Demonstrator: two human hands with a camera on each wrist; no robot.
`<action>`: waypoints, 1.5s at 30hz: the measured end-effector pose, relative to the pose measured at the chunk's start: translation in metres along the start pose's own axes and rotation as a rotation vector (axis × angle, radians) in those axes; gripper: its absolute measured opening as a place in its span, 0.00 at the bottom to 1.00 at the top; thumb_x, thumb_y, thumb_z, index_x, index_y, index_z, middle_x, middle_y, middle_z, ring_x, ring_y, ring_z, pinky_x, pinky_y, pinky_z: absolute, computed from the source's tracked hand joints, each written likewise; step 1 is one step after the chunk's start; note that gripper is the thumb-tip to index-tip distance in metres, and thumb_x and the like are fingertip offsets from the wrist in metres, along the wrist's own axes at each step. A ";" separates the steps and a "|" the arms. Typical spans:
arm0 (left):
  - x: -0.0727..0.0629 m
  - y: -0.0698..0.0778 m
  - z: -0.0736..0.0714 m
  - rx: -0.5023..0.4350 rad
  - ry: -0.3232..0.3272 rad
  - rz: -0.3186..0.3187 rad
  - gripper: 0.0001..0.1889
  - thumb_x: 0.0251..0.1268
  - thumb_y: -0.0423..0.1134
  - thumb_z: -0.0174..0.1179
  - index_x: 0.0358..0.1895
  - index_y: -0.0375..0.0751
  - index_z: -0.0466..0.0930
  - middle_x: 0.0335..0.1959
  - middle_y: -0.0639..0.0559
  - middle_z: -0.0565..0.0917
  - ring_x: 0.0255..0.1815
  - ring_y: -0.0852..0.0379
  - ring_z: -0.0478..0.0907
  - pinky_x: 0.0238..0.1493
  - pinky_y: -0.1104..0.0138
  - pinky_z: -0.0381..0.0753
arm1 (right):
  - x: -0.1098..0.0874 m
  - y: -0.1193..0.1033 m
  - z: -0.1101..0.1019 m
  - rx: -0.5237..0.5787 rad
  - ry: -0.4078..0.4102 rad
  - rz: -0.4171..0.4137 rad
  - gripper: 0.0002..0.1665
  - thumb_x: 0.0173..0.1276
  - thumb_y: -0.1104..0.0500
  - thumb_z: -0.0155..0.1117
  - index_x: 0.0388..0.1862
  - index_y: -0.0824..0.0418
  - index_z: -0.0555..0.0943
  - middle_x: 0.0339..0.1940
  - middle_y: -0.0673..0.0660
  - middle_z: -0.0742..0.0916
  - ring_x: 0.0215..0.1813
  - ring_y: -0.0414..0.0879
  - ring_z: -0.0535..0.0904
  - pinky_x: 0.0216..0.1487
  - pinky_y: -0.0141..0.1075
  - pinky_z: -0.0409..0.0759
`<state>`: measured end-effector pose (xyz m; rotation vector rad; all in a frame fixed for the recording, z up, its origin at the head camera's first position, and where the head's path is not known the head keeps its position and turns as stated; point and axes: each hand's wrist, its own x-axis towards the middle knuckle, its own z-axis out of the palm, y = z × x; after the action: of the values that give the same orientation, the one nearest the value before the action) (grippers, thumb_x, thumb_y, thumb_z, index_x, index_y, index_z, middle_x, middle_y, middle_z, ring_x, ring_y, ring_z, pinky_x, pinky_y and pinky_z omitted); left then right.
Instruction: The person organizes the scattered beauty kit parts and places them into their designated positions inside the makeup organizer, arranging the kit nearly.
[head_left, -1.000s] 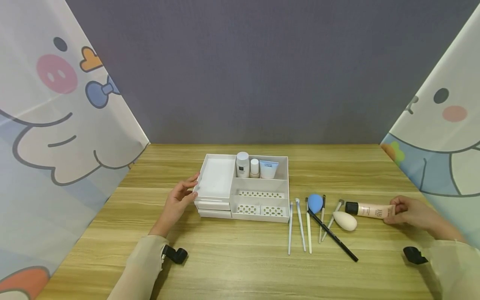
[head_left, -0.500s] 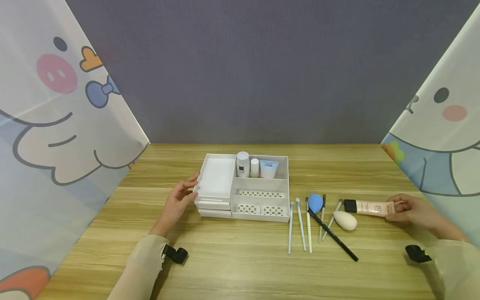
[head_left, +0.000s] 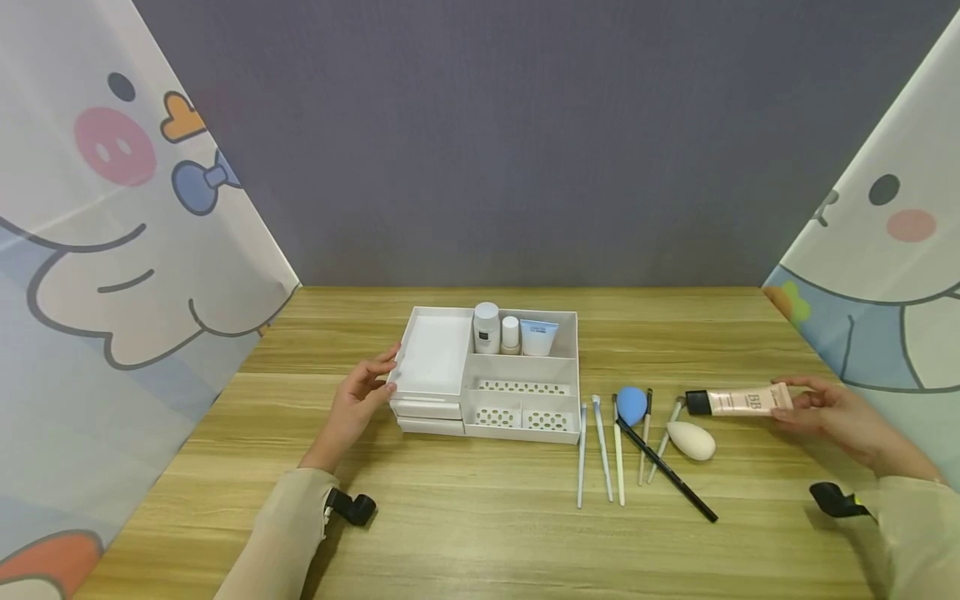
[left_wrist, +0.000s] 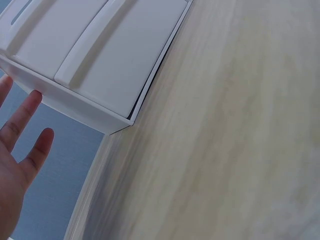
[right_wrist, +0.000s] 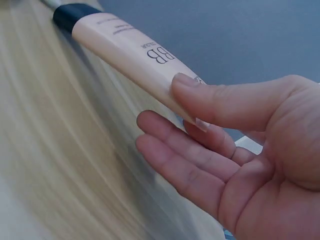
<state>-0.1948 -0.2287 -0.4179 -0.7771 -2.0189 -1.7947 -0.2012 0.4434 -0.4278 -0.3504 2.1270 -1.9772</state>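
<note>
My right hand (head_left: 840, 421) pinches the flat end of a beige BB cream tube (head_left: 738, 402) between thumb and fingers. In the right wrist view the tube (right_wrist: 125, 55) is tilted, its black cap pointing away from the palm. At the left, my left hand (head_left: 360, 408) touches the side of a white desktop organizer (head_left: 431, 354) with spread fingers. The left wrist view shows those fingers (left_wrist: 25, 117) against or close to the drawer unit's wall (left_wrist: 75, 102). A white bottle (head_left: 486, 332), a small white-capped bottle (head_left: 510, 335) and a light blue tube (head_left: 537, 337) stand in the organizer's back compartment.
Right of the organizer lie several makeup brushes (head_left: 602, 450), a black pencil-like stick (head_left: 667, 471), a blue makeup sponge (head_left: 632, 406) and a cream makeup sponge (head_left: 691, 440). A grey panel (head_left: 525, 150) rises behind the wooden table (head_left: 465, 525).
My right hand has raised the BB cream tube slightly and shifted its grip end upward in the head view. My left hand and the organizer stay where they were.
</note>
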 end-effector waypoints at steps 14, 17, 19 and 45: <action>-0.001 0.000 0.000 0.018 -0.002 -0.034 0.12 0.66 0.18 0.53 0.51 0.18 0.70 0.71 0.45 0.71 0.69 0.64 0.67 0.57 0.70 0.71 | 0.007 -0.003 0.011 0.332 0.024 -0.146 0.32 0.65 0.86 0.49 0.52 0.55 0.84 0.34 0.60 0.77 0.37 0.52 0.86 0.41 0.39 0.85; -0.001 0.001 0.000 0.017 -0.002 -0.037 0.12 0.66 0.18 0.53 0.51 0.18 0.70 0.71 0.47 0.71 0.69 0.64 0.67 0.57 0.70 0.71 | 0.009 -0.005 0.017 0.325 0.096 -0.171 0.33 0.64 0.86 0.49 0.52 0.55 0.85 0.33 0.58 0.75 0.36 0.50 0.85 0.41 0.37 0.85; -0.001 0.000 0.000 0.016 -0.001 -0.032 0.12 0.66 0.17 0.53 0.51 0.18 0.70 0.71 0.48 0.72 0.70 0.64 0.67 0.57 0.70 0.71 | 0.011 -0.006 0.020 0.323 0.137 -0.190 0.33 0.64 0.86 0.49 0.51 0.56 0.85 0.33 0.57 0.75 0.36 0.48 0.85 0.41 0.36 0.85; 0.000 0.000 0.001 0.000 0.001 0.000 0.12 0.63 0.15 0.53 0.50 0.16 0.69 0.70 0.41 0.71 0.70 0.63 0.68 0.56 0.71 0.72 | 0.031 -0.031 0.061 0.237 0.357 -0.326 0.24 0.64 0.83 0.57 0.49 0.63 0.87 0.38 0.53 0.80 0.37 0.39 0.82 0.40 0.27 0.82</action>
<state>-0.1947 -0.2278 -0.4178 -0.7765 -2.0182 -1.7951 -0.2106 0.3740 -0.4015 -0.3412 2.1025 -2.6213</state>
